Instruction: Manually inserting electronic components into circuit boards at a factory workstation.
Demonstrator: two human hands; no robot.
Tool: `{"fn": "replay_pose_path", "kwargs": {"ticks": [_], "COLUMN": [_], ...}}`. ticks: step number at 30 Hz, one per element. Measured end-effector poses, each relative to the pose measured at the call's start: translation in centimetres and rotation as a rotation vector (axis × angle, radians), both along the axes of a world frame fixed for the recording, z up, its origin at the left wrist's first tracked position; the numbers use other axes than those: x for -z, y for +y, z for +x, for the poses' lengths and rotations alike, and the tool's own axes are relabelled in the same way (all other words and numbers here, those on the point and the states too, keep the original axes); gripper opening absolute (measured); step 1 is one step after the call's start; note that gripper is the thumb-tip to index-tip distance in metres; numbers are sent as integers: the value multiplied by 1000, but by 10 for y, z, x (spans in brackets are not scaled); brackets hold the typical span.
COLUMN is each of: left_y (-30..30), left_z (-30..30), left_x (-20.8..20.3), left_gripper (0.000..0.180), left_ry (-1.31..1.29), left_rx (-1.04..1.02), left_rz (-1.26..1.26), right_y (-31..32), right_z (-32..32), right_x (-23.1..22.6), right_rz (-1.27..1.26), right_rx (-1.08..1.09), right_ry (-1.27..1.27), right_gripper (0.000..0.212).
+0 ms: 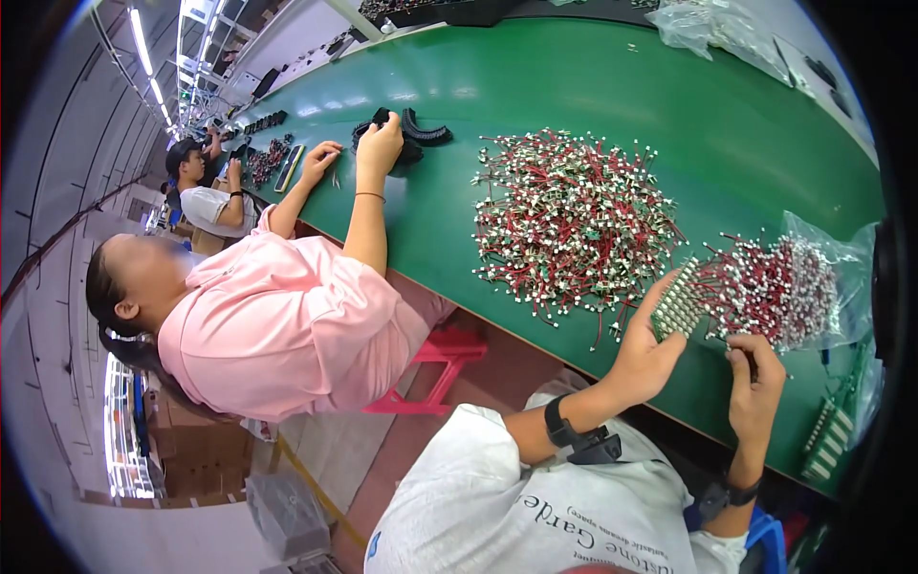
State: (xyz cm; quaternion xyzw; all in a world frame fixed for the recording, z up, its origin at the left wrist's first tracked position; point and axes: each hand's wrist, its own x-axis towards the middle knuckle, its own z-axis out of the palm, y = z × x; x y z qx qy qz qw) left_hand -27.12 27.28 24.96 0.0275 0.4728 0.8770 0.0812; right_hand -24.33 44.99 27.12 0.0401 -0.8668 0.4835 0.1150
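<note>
My left hand is closed on a panel of small circuit boards, a pale grid of rows held tilted above the table edge. Close to its right, my right hand has thumb and forefinger pinched together at the near edge of a pile of red wires with white connectors. What sits in that pinch is too small to name. To the left of my hands lies a larger heap of red-wired connectors with little green boards.
A green table runs to the far left. Clear plastic bags lie by the wire pile and at the back. More board panels rest at right. A co-worker in pink handles black parts on my left.
</note>
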Motion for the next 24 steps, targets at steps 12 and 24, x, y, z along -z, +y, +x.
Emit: {"fn": "replay_pose_path", "kwargs": {"ticks": [12, 24], "left_y": [-10, 14], "left_z": [-3, 4], "left_x": [-24, -25], "left_gripper": [47, 65], "left_ry": [-306, -76], "left_rx": [-114, -74], "left_rz": [-118, 96], "right_y": [-7, -2], "right_z": [-3, -7], "right_x": [-25, -8], "right_rz": [-148, -267], "right_rx": [10, -55], "right_ry": [62, -16], "right_gripper": [23, 9]}}
